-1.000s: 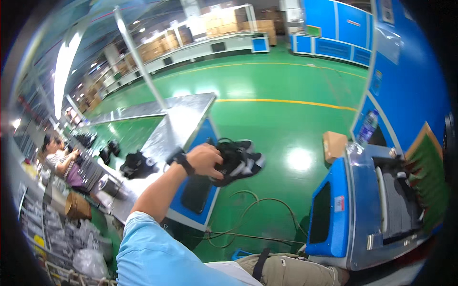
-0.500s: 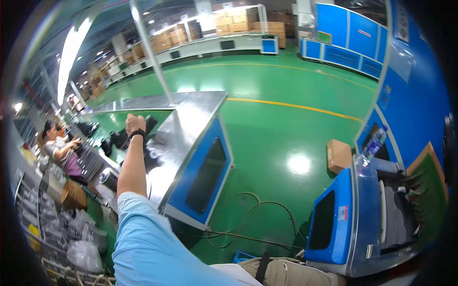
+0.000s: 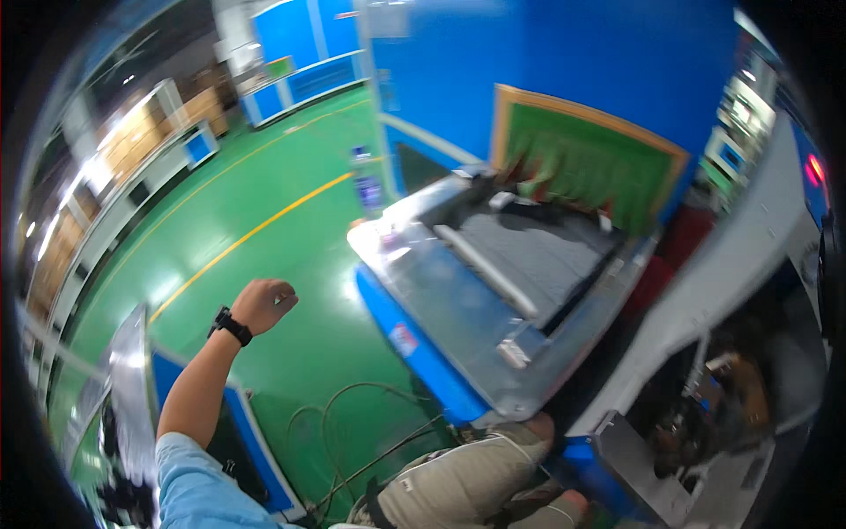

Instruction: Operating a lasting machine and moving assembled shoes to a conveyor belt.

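My left hand (image 3: 264, 306), with a black watch (image 3: 231, 327) at its wrist, is raised over the green floor. Its fingers curl loosely toward the thumb around a small gap, and nothing shows in them. To its right stands a blue machine bed with a metal top (image 3: 449, 295). On that bed lie a grey belt (image 3: 542, 251) and a white roller bar (image 3: 485, 269). A clear bottle with a purple label (image 3: 367, 183) stands at its far left corner. My right hand is out of the picture.
A fringed green curtain in a wooden frame (image 3: 599, 115) hangs behind the belt. Hoses (image 3: 352, 388) loop over the floor. A metal-topped bench (image 3: 132, 379) is at lower left, a dark machine (image 3: 696, 423) at lower right. Cartons (image 3: 132, 141) stack far left.
My view has swung right, bringing the belt and the dark machine into sight. My left hand has left the metal bench with the black things and now hangs over the floor.
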`<act>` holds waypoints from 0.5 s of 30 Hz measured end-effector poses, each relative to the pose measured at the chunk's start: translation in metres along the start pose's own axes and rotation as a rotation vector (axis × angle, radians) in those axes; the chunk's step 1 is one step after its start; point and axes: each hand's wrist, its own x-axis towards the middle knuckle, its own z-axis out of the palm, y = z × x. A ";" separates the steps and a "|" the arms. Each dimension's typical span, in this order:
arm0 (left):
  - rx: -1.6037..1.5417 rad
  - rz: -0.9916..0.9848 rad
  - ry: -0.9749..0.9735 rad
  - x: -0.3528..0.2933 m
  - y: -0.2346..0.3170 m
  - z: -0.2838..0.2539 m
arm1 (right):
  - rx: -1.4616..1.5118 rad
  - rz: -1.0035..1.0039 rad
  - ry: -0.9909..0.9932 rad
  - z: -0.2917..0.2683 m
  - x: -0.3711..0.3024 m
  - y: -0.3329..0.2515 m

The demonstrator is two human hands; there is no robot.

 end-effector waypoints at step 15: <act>-0.451 0.325 -0.258 0.138 0.280 0.159 | -0.016 0.318 0.074 0.013 0.049 0.011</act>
